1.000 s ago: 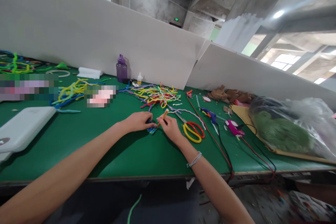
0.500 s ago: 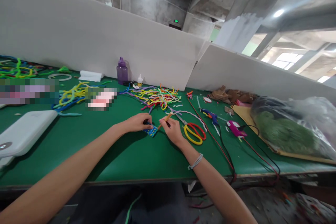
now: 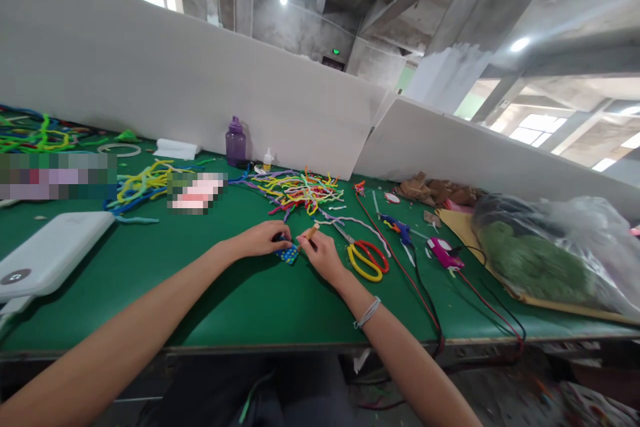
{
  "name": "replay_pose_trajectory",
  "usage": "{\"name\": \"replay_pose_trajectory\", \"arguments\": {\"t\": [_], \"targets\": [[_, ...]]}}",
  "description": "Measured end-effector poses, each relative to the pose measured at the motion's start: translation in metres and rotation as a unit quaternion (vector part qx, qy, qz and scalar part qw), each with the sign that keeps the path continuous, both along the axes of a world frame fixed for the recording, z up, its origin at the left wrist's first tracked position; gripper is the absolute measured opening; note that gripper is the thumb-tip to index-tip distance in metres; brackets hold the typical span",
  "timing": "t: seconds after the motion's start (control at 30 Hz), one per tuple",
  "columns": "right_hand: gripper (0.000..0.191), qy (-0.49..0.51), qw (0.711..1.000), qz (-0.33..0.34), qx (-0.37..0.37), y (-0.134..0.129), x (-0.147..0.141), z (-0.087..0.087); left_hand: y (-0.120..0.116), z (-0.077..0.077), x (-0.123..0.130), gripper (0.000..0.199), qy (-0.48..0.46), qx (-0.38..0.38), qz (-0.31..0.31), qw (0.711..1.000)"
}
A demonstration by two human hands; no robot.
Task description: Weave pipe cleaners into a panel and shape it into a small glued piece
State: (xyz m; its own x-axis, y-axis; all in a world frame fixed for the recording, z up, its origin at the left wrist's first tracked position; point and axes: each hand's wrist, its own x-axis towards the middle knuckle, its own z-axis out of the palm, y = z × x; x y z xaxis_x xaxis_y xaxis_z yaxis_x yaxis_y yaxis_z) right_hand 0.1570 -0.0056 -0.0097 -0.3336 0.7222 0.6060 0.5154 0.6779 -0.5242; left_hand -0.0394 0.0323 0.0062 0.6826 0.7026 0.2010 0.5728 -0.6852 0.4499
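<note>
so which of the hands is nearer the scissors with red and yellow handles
Right. The right hand is just left of the scissors; the left hand is farther left, holding the small blue piece with yellow dots.

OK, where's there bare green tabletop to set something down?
Between the white device and left forearm; also between it and the right forearm. Crowded: fuzzy strands beyond the left hand, scissors beside the right hand.

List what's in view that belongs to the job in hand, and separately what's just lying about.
In hand:
- blue dotted piece, in the left hand
- tan stick, in the right hand

Apparently just lying about, untouched:
- red-and-yellow scissors
- fuzzy coloured strips
- blue glue gun
- purple bottle
- clear plastic bag
</note>
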Motion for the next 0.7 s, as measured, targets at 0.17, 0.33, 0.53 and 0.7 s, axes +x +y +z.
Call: {"name": "replay_pose_trajectory", "arguments": {"t": [0.17,0.33,0.53,0.7], "targets": [[0.027,0.019,1.0,-0.011,-0.008,0.002,0.0,-0.002,0.004,0.003,-0.008,0.047,-0.02,-0.014,0.065,0.998],[0.027,0.027,0.999,-0.016,-0.014,0.004,0.0,-0.004,0.007,-0.001,-0.013,0.048,0.035,-0.01,0.068,0.997],[0.028,0.039,0.999,-0.022,-0.02,0.004,-0.002,-0.004,0.008,-0.002,-0.014,0.045,0.022,-0.046,0.048,0.998],[0.027,0.042,0.999,-0.022,-0.018,0.004,-0.003,-0.002,0.007,-0.002,-0.015,0.043,0.01,-0.041,0.041,0.998]]}}
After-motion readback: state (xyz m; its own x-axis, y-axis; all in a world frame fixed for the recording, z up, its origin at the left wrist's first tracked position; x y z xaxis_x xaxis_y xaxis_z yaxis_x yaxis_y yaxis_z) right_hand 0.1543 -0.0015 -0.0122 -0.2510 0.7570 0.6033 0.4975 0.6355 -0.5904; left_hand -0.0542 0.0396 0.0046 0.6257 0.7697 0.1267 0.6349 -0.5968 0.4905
